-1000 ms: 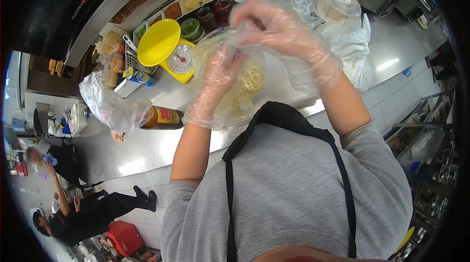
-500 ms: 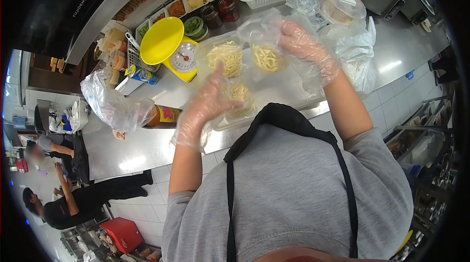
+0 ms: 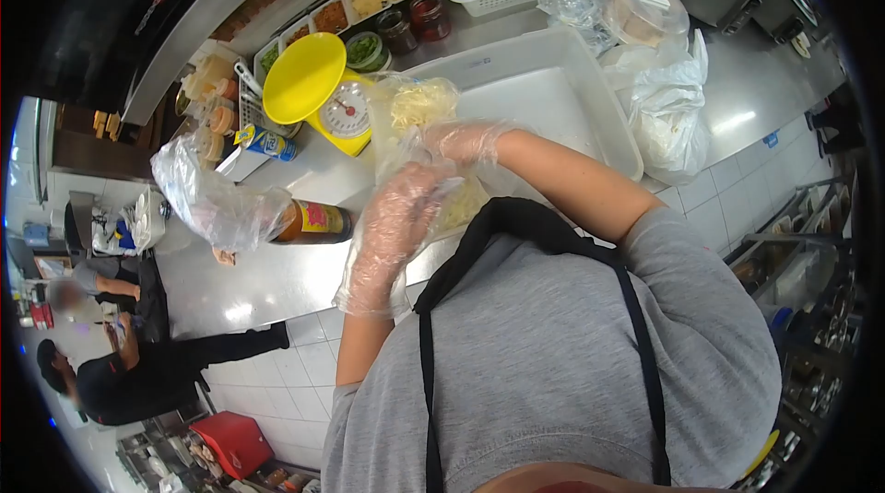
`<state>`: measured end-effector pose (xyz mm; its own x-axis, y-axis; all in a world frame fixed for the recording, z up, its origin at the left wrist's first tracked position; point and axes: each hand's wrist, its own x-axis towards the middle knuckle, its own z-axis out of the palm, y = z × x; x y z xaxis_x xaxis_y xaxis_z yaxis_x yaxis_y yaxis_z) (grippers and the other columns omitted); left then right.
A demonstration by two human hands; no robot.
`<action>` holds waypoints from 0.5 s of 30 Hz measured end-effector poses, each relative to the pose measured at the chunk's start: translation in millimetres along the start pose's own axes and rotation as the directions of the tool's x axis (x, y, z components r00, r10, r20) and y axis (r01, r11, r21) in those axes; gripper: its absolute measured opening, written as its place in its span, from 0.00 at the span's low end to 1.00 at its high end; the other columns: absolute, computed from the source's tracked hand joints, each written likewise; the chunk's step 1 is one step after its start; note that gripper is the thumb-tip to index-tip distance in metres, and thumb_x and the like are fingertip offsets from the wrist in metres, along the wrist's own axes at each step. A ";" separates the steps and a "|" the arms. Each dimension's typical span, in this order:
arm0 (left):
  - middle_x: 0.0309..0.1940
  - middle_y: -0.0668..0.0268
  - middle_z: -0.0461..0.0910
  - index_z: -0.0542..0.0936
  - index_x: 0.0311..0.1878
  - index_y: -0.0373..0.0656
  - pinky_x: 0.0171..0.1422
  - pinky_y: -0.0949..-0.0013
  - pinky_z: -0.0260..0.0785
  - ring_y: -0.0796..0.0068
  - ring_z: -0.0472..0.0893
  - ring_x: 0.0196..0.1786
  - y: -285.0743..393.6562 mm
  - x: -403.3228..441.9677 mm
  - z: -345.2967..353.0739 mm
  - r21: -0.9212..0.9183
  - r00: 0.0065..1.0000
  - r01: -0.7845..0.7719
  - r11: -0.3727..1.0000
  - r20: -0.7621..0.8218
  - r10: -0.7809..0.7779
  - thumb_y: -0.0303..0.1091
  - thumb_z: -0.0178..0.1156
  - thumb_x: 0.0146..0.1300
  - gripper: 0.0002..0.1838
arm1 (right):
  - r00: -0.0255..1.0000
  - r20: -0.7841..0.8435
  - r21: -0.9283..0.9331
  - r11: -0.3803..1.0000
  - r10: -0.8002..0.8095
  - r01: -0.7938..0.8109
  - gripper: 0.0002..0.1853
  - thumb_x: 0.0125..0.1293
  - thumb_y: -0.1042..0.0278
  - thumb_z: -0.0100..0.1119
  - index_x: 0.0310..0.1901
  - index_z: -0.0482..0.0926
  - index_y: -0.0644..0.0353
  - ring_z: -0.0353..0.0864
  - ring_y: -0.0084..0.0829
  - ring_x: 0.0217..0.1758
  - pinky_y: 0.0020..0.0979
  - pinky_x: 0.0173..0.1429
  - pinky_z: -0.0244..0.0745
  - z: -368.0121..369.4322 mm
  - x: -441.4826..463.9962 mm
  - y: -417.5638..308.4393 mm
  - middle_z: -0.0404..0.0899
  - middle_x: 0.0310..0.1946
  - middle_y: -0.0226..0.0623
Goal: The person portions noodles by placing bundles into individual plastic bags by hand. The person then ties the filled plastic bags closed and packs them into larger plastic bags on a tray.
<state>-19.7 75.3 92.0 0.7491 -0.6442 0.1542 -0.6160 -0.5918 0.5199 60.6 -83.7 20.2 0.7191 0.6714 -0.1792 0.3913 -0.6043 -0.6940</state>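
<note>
My left hand (image 3: 406,207) and my right hand (image 3: 466,143), both in clear plastic gloves, meet at the left side of a translucent plastic bin (image 3: 604,97). My right hand's fingers are closed on thin clear plastic that looks like the bag of noodles it carried. Curled fingers of my left hand press against the same spot; what they hold is partly hidden. Just beyond the hands lies a clear bag of pale noodles (image 3: 424,104). Another bag of noodles (image 3: 466,203) shows below them, partly covered by hand and apron.
A yellow scale (image 3: 346,111) stands left of the bin, near a blue can (image 3: 269,143) and a dark sauce bottle (image 3: 313,220). Topping containers (image 3: 369,1) line the back. White plastic bags (image 3: 668,115) sit at right. Two people work at far left.
My right hand has swung left and down from over the bin, bringing its noodle bag to my left hand. My left hand has drawn slightly nearer and its spread fingers have curled.
</note>
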 end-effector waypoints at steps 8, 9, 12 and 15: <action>0.34 0.64 0.75 0.78 0.45 0.36 0.38 0.74 0.68 0.78 0.73 0.35 -44.8 -17.3 -12.6 -0.167 0.803 0.081 0.983 -0.574 -0.164 0.22 0.59 0.58 0.11 | 0.768 -0.631 0.177 0.984 0.108 0.007 0.27 0.60 0.52 0.60 0.57 0.70 0.57 0.72 0.32 0.57 0.36 0.60 0.69 -90.4 -163.6 6.6 0.72 0.55 0.39; 0.34 0.64 0.75 0.78 0.45 0.36 0.38 0.74 0.68 0.78 0.73 0.35 -48.5 -18.8 -14.0 -0.175 0.810 0.070 0.982 -0.564 -0.158 0.22 0.59 0.58 0.11 | 0.651 -0.741 0.129 0.986 0.165 -0.103 0.27 0.60 0.52 0.60 0.57 0.70 0.57 0.72 0.32 0.57 0.35 0.59 0.69 -98.7 -189.3 16.0 0.72 0.55 0.38; 0.32 0.65 0.75 0.78 0.45 0.36 0.37 0.77 0.66 0.80 0.71 0.32 -50.9 -16.2 -14.4 -0.280 0.786 0.004 0.960 -0.592 -0.176 0.23 0.61 0.57 0.12 | 0.279 -0.910 0.202 0.916 0.306 -0.346 0.29 0.57 0.51 0.63 0.57 0.70 0.58 0.73 0.33 0.55 0.35 0.58 0.70 -91.8 -256.6 62.0 0.74 0.52 0.39; 0.31 0.65 0.75 0.79 0.45 0.38 0.35 0.77 0.65 0.79 0.72 0.31 -29.4 -2.0 -23.2 -0.244 0.844 -0.007 0.970 -0.521 -0.125 0.24 0.62 0.57 0.12 | 0.095 -0.959 0.065 0.536 0.266 -0.841 0.31 0.54 0.52 0.66 0.56 0.70 0.59 0.75 0.34 0.50 0.33 0.56 0.70 -62.9 -294.6 82.3 0.75 0.47 0.42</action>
<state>2.6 105.3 95.9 0.8365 -0.2178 0.5029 -0.5432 -0.4511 0.7081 -82.9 -358.2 59.7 0.7234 -0.5081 0.4675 -0.4326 -0.8612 -0.2667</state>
